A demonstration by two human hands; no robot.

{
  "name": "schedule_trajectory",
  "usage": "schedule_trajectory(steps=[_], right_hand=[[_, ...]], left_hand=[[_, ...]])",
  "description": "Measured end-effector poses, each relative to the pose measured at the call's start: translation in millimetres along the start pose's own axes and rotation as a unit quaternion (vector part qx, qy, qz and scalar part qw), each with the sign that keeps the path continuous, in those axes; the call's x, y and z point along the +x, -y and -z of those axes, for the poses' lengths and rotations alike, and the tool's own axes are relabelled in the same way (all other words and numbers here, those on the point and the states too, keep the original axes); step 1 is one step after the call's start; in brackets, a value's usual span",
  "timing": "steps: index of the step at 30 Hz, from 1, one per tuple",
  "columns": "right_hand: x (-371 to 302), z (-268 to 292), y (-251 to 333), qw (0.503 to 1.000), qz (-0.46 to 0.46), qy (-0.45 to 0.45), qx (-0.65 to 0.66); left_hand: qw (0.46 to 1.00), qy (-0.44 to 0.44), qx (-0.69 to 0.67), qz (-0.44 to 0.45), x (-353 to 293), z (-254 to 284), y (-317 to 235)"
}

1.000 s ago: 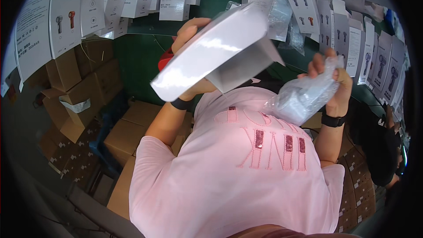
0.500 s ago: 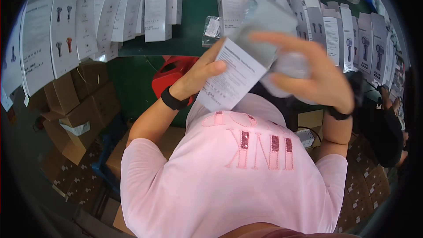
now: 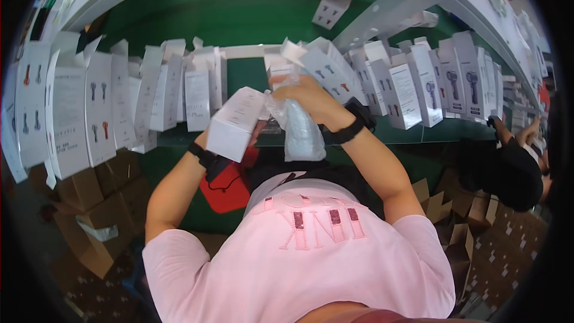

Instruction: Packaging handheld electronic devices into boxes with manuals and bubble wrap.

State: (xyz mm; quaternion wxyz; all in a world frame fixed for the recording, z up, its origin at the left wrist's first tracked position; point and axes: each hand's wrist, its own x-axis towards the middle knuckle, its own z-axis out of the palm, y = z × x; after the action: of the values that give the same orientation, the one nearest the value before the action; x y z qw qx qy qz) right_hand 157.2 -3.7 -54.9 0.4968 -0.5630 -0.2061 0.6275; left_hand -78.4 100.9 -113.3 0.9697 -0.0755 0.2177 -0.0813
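A white printed carton (image 3: 236,121) is gripped in my left hand (image 3: 259,131), whose fingers show at the carton's right side; the rest of that hand is mostly behind it. The carton tilts, one end toward me. My right hand (image 3: 311,100) is bent over just right of the carton, closed on the crumpled top of a clear plastic bag (image 3: 304,134). Something pale blue shows through the bag, which hangs below the hand; its kind cannot be made out. The right fingertips are partly hidden by the plastic.
Rows of upright white cartons (image 3: 101,107) with open flaps line the bench at left, and more cartons (image 3: 457,78) stand at right. One open carton (image 3: 333,6) lies farther back. A red object (image 3: 226,190) is below the bench edge. Brown boxes (image 3: 98,215) are stacked at lower left.
The view has shifted to show more of the bench's far side. My left hand has turned the carton so its end faces me. My right hand has come left, beside the carton, with the bag.
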Motion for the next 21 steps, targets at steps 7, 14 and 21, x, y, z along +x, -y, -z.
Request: schedule_trajectory(steps=[7, 14, 21], right_hand=[[-45, 65, 36, 0.989, -0.009, -0.020, 0.148], [-112, 66, 156, 0.912, 0.314, 0.065, 0.255], [-86, 2, 157, 0.881, 0.459, 0.112, 0.036]], left_hand=[[0.945, 0.096, -0.309, 0.057, -2, 18, 32], [0.873, -0.151, 0.370, -0.281, -3, -94, 29], [0.585, -0.194, 0.633, -0.469, 26, -127, 98]])
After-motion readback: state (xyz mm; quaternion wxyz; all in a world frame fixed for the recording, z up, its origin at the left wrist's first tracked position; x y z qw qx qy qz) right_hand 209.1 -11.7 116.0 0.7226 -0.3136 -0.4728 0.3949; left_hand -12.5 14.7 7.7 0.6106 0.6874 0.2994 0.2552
